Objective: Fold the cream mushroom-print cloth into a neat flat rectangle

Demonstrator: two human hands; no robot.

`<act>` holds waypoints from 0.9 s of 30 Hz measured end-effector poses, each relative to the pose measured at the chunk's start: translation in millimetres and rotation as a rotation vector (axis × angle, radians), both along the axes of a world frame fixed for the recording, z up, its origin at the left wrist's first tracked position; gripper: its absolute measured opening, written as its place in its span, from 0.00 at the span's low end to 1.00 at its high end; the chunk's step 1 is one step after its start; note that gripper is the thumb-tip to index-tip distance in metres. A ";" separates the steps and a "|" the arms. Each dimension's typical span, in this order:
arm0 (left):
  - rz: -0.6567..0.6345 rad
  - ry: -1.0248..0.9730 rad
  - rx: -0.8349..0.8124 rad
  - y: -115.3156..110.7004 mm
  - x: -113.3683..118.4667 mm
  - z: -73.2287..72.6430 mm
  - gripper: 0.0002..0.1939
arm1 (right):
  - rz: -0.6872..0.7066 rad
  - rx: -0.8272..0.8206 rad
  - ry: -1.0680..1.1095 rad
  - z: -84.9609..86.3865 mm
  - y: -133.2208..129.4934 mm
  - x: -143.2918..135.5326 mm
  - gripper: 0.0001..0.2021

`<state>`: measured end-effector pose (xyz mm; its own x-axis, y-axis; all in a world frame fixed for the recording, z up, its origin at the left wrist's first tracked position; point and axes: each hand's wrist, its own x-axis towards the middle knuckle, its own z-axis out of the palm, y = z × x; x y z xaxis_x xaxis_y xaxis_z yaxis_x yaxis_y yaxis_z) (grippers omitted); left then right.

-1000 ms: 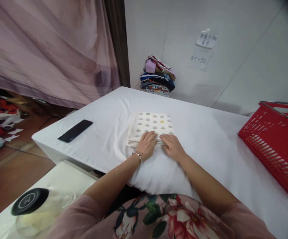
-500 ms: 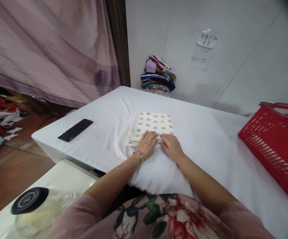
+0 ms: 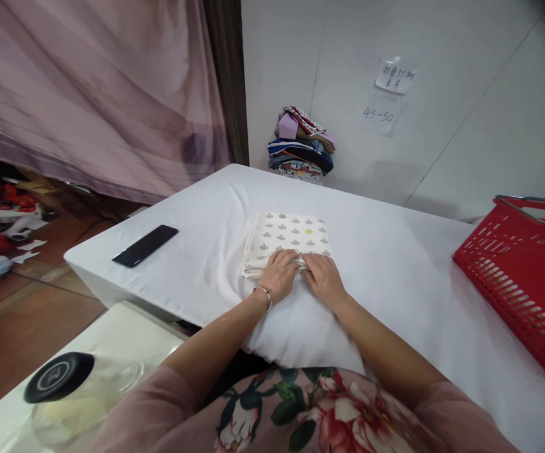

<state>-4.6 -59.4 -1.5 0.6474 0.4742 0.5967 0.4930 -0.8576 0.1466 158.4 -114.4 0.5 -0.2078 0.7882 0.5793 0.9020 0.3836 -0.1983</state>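
"Where's the cloth?" "White folded cloth with grey print [image 3: 295, 234], flat on the white-covered table [image 3: 385, 251], right in front of me."

"Hands?" "My left hand [image 3: 279, 275] and right hand [image 3: 325, 279] sit side by side on its near edge, fingers curled over, fingertips nearly meeting. Can't tell if they pinch it."

"Nearby?" "Black phone [image 3: 145, 245] to the left, red plastic basket [image 3: 522, 277] to the right."
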 end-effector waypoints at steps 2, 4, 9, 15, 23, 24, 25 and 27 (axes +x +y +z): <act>0.002 0.009 -0.008 -0.2 0.1 0.6 0.11 | -0.032 -0.012 -0.013 -0.4 -0.4 1.6 0.17; 0.007 0.017 -0.007 -0.4 0.2 0.4 0.11 | -0.065 -0.024 -0.020 -2.0 -2.2 6.6 0.21; 0.004 0.039 0.024 0.2 -0.7 -4.4 0.11 | -0.202 -0.005 -0.034 -10.9 -9.1 26.0 0.27; 0.003 0.058 0.032 0.2 -3.0 -7.7 0.11 | -0.197 -0.024 -0.061 -16.0 -11.0 33.1 0.30; 0.003 0.083 0.024 -0.5 -3.6 -3.6 0.09 | -0.158 -0.060 -0.051 -12.4 -10.6 32.9 0.30; 0.001 0.079 0.037 -0.1 -3.5 -3.6 0.10 | -0.154 -0.059 -0.043 -12.6 -10.5 33.3 0.30; 0.000 0.076 0.051 0.2 -3.3 -3.5 0.10 | -0.151 -0.057 -0.031 -12.8 -10.3 33.9 0.29; 0.003 0.076 0.076 0.4 -2.8 -3.1 0.10 | -0.142 -0.060 0.002 -12.7 -10.1 35.5 0.29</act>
